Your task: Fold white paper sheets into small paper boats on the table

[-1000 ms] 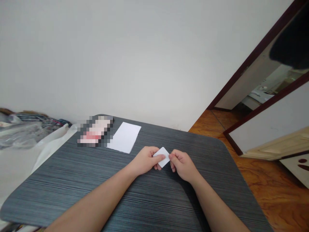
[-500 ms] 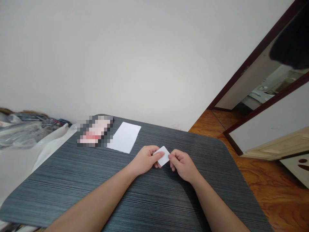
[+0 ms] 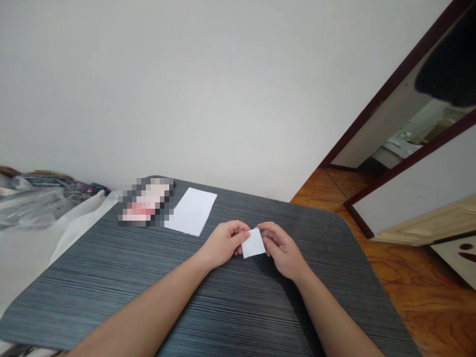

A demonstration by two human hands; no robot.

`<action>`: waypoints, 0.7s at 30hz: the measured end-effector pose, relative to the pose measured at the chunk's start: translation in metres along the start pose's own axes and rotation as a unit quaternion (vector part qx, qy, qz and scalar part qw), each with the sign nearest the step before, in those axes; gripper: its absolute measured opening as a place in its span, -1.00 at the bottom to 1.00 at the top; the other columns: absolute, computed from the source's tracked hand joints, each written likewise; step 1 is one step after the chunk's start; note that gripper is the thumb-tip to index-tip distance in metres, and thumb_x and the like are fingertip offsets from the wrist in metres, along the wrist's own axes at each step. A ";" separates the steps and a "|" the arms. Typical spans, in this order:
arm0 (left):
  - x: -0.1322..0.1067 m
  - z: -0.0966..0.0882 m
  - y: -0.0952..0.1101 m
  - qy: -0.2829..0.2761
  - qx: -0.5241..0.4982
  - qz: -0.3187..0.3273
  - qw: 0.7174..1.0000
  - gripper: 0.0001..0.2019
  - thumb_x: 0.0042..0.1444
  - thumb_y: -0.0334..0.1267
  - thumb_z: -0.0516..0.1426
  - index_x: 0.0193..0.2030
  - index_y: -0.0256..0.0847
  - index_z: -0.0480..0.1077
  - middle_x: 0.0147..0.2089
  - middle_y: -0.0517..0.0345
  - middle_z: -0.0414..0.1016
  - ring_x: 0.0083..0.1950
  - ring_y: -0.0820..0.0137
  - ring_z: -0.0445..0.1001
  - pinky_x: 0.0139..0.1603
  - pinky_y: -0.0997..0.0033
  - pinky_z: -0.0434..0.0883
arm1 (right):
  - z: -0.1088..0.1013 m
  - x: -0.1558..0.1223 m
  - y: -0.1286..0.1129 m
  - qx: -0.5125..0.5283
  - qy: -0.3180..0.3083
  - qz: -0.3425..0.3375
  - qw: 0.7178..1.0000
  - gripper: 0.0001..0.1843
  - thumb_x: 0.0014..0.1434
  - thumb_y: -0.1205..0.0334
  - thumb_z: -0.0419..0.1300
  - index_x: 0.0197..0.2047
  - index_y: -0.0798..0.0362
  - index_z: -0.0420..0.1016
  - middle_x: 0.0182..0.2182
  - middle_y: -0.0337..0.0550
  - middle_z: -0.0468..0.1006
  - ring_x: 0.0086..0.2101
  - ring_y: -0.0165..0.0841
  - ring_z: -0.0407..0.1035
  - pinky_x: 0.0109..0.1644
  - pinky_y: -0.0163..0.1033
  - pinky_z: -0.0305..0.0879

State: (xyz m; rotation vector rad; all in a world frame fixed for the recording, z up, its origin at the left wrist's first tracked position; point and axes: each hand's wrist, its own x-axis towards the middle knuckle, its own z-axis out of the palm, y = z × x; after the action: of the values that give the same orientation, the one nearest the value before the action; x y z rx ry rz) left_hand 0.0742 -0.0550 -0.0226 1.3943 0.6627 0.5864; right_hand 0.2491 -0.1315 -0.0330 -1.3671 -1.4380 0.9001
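I have a small, flat white square [image 3: 255, 245], smooth and matt like folded paper, held just above the dark table [image 3: 193, 317], between my two hands. My left hand [image 3: 223, 245] pinches its upper left part, thumb laid across the face and the other fingers curled in behind, with no gap but the square's own thickness. My right hand [image 3: 285, 252] is more relaxed: index finger arched to the top corner, thumb near the right edge, a clear space between them (whether they actually grip, I cannot tell from here). The tabletop is charcoal with fine streaks like wood grain, its corners rounded. Farther back on it lies a flat white sheet [image 3: 195, 210], beside a pixelated pink-and-dark object [image 3: 145, 203]. Crumpled clear plastic [image 3: 40, 203] bunches at left.
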 end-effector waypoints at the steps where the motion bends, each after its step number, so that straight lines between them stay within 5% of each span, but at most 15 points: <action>1: 0.000 0.001 0.000 -0.004 -0.002 0.000 1.000 -0.81 0.09 -0.19 0.08 -0.26 -0.28 0.35 -0.51 0.25 0.32 -0.56 0.57 0.25 -0.56 0.58 0.21 | 0.000 0.000 -0.001 -0.003 0.002 -0.021 1.000 -0.77 0.18 0.24 0.06 -0.07 -0.03 0.36 -0.19 -0.08 0.42 -0.25 -0.32 0.36 -0.22 -0.21 0.29; 7: -0.002 0.002 0.000 -0.031 0.032 0.010 0.999 -0.83 0.08 -0.22 0.09 -0.22 -0.25 0.34 -0.50 0.26 0.31 -0.54 0.55 0.28 -0.54 0.57 0.22 | 0.000 0.002 -0.008 -0.004 -0.001 -0.074 0.997 -0.91 0.16 0.32 0.08 -0.32 0.00 0.40 -0.03 -0.07 0.33 0.00 -0.24 0.23 0.02 -0.12 0.21; 14: -0.003 -0.001 0.005 -0.051 0.084 0.015 0.995 -0.70 0.18 -0.12 -0.03 -0.34 -0.30 0.40 -0.45 0.14 0.41 -0.48 0.49 0.35 -0.44 0.50 0.31 | 0.000 0.003 -0.001 -0.017 0.033 -0.019 0.999 -0.92 0.21 0.27 0.03 -0.30 0.02 0.32 -0.42 -0.21 0.39 -0.40 -0.38 0.30 -0.30 -0.28 0.25; 21: -0.004 -0.001 0.002 -0.063 0.096 0.001 0.993 -0.72 0.11 -0.10 0.06 -0.31 -0.30 0.42 -0.54 0.21 0.36 -0.50 0.49 0.34 -0.48 0.53 0.28 | 0.001 0.004 -0.004 -0.117 0.002 -0.010 0.993 -0.89 0.16 0.24 0.10 -0.27 0.04 0.44 -0.47 -0.22 0.40 -0.44 -0.39 0.28 -0.37 -0.31 0.19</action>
State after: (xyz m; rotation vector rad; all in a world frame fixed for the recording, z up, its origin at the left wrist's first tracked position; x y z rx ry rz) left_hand 0.0709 -0.0566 -0.0199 1.5978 0.6270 0.4407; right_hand 0.2470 -0.1277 -0.0293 -1.5214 -1.5887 0.7328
